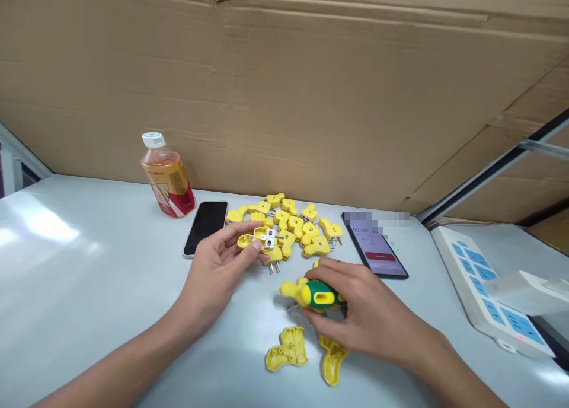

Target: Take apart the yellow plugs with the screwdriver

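Observation:
Between the thumb and fingers of my left hand (222, 260) is an opened yellow plug (254, 240), with a pale block and metal parts showing inside. My right hand (355, 301) is wrapped round a screwdriver (320, 295) with a green and yellow handle; its shaft is hidden. Other yellow pieces lie under and beside that hand, partly covered. Closer to me are an empty yellow plug shell half (288, 348), inside up, and a second shell half (333, 363). Beyond my hands lies a loose pile of yellow plugs (295, 223), some with metal pins showing.
A drink bottle (168, 179) stands at the back left beside a dark phone (207, 224). Right of the pile lies a phone with a lit timer screen (376, 248). Far right is a power strip (489, 295) with a white adapter plugged in. A cardboard wall (284, 99) closes the back.

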A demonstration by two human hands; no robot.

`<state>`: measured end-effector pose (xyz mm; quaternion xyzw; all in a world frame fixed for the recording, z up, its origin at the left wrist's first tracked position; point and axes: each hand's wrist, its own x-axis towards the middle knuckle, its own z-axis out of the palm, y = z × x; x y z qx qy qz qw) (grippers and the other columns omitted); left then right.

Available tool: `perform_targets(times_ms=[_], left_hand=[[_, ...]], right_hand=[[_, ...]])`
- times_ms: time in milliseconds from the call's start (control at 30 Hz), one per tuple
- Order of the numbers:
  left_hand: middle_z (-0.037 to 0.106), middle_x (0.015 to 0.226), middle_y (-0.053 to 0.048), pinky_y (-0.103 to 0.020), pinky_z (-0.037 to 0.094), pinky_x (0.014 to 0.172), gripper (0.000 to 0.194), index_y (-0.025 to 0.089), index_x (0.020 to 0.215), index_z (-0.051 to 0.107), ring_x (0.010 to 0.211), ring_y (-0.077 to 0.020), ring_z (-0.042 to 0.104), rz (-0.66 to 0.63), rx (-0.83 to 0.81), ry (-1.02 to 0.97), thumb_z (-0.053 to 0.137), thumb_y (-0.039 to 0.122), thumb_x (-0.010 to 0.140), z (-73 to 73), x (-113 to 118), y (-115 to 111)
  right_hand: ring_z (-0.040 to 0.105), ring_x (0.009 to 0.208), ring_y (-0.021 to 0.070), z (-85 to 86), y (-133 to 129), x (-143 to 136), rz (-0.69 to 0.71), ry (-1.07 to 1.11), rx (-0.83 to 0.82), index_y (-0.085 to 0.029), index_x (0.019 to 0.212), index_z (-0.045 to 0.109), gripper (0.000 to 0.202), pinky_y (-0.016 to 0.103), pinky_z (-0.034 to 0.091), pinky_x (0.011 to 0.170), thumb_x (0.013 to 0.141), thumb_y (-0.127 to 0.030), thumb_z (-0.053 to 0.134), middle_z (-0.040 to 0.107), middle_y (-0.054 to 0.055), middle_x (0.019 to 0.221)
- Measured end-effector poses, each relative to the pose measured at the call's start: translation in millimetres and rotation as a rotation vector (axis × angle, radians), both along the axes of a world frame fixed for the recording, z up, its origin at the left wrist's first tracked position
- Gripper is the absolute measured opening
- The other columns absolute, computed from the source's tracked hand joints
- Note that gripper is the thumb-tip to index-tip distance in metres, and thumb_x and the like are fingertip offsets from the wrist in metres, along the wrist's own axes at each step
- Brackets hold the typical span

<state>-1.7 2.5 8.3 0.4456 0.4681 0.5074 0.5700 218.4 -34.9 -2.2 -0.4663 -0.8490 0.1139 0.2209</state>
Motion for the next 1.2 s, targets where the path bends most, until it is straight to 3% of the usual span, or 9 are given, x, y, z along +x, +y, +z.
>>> perform_targets(times_ms=[300,467,633,833,1100,1200], left_hand=[[0.079,0.108,-0.006,-0.028,0.057,0.078,0.023,0.019,0.1,0.08,0.074,-0.0176,0.075,-0.027,-0.049,0.008,0.083,0.015,0.077,-3.9,3,-2],[0.08,0.091,-0.005,-0.026,0.056,0.076,0.023,0.02,0.102,0.08,0.074,-0.0178,0.075,-0.082,-0.046,0.031,0.079,0.014,0.08,-5.0,3,-3],[0.08,0.108,-0.006,-0.027,0.057,0.075,0.023,0.021,0.1,0.081,0.072,-0.0163,0.075,-0.101,-0.051,0.03,0.08,0.014,0.078,-3.6,4,-5],[0.08,0.095,-0.006,-0.027,0.058,0.075,0.024,0.02,0.102,0.08,0.074,-0.0179,0.076,-0.137,-0.048,0.033,0.078,0.014,0.078,-4.7,6,-7],[0.078,0.088,-0.004,-0.03,0.061,0.077,0.031,0.018,0.109,0.076,0.077,-0.0198,0.077,-0.256,0.001,0.065,0.078,0.027,0.079,-14.3,3,-8],[0.078,0.096,-0.005,-0.032,0.061,0.079,0.036,0.017,0.113,0.075,0.08,-0.0202,0.076,-0.274,0.029,0.095,0.077,0.032,0.08,-15.9,4,-9]], right_hand=[[0.071,0.071,0.0228,-0.4,1,2,0.007,0.05,-0.061,-0.025,0.09,0.073,0.014,0.032,0.056,0.064,0.077,-0.02,0.077,0.075,0.003,0.082],[0.077,0.081,0.0258,6.8,6,15,-0.03,0.034,-0.096,-0.026,0.096,0.077,0.021,0.036,0.061,0.07,0.076,-0.021,0.077,0.082,0.004,0.092],[0.078,0.089,0.0296,8.4,10,36,-0.056,-0.012,-0.163,-0.028,0.102,0.08,0.028,0.042,0.064,0.076,0.074,-0.03,0.083,0.083,0.004,0.101],[0.078,0.09,0.0326,4.6,14,44,-0.074,-0.073,-0.211,-0.027,0.105,0.082,0.031,0.046,0.065,0.077,0.075,-0.035,0.084,0.084,0.006,0.105],[0.074,0.107,0.0342,12.1,12,44,-0.13,-0.132,-0.297,-0.029,0.115,0.081,0.039,0.045,0.061,0.087,0.077,-0.038,0.079,0.081,0.006,0.118],[0.076,0.097,0.03,14.2,12,42,-0.126,-0.081,-0.214,-0.027,0.112,0.081,0.032,0.04,0.06,0.083,0.081,-0.037,0.076,0.083,0.006,0.11]])
